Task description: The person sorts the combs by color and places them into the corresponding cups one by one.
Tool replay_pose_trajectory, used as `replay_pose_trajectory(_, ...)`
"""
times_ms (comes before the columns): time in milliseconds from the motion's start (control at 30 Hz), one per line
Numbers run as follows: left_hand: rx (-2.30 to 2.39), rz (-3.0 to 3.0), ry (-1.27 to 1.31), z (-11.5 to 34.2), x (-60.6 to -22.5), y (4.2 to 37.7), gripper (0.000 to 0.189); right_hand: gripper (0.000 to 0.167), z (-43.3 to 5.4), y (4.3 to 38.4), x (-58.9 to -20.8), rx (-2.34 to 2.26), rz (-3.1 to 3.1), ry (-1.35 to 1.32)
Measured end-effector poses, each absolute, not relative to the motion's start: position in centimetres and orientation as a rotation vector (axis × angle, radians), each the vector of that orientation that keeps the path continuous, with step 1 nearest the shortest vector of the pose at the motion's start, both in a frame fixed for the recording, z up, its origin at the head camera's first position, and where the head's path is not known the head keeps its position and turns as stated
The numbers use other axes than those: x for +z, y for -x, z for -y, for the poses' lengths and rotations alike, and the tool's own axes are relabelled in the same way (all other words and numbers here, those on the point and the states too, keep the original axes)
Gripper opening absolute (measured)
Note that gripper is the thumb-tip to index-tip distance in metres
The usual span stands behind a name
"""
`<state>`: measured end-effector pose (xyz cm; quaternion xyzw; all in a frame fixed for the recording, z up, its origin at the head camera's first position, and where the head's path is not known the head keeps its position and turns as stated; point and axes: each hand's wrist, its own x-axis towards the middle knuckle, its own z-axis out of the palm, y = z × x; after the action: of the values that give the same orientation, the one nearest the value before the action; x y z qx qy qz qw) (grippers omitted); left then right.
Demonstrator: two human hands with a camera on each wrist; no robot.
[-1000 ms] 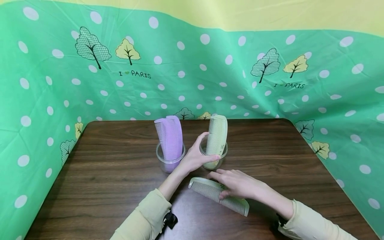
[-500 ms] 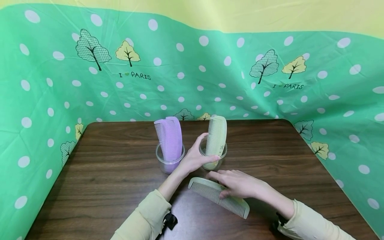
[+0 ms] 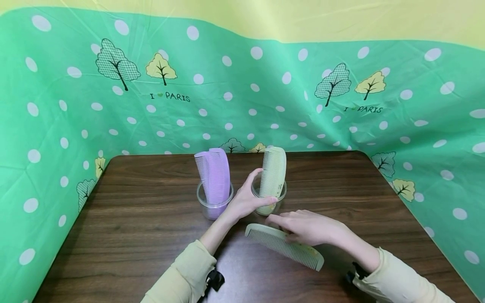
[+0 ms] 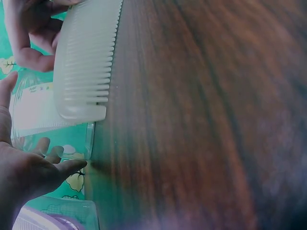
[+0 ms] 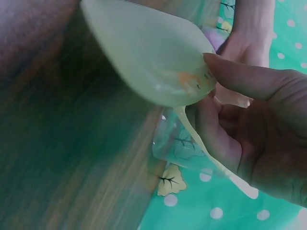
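My left hand (image 3: 248, 200) grips a clear plastic cup (image 3: 280, 205) at the back centre, thumb on the near side and fingers reaching round behind. A pale green comb (image 3: 274, 172) leans upright in that cup, its top well above the rim. In front, my right hand (image 3: 308, 227) pinches another pale green comb (image 3: 282, 246) by its spine, teeth towards me. The right wrist view has the thumb on the printed face of this comb (image 5: 148, 52) and the curled fingers behind. Seen from the left wrist, the comb's (image 4: 86, 62) end overlaps the cup.
A second clear cup (image 3: 204, 204) stands just left of my left hand, with purple combs (image 3: 219, 176) upright in it. Both cups are on a dark wood table (image 3: 144, 231). Behind and beside it hangs a green dotted cloth (image 3: 242, 84).
My right hand has shifted slightly right with its comb, and its fingers have closed in on the spine. The left hand and both cups stay where they were.
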<state>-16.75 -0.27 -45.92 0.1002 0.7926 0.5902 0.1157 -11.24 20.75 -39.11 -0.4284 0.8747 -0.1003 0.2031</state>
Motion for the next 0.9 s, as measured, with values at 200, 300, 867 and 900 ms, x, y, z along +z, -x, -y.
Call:
replay_pose_trajectory(200,1.737,-2.322,-0.298,0.2,-45.9,16.7,0.093,0.042,-21.3,11.3,-38.5,-0.245,-2.414,1.234)
replay_pose_trajectory(300,1.737,-2.327,-0.299,0.3,-45.8,16.7,0.093,0.042,-21.4,11.4,-38.3,-0.243,-2.399,1.246)
replay_pose_trajectory(867,1.711,-2.339,-0.287,0.2,-45.9,16.6,0.094,0.059,-22.1,11.9,-36.9,-0.449,-2.335,1.339)
replay_pose_trajectory(900,1.708,-2.341,-0.286,0.2,-45.9,16.7,0.093,0.058,-22.1,11.9,-36.9,-0.460,-2.337,1.340)
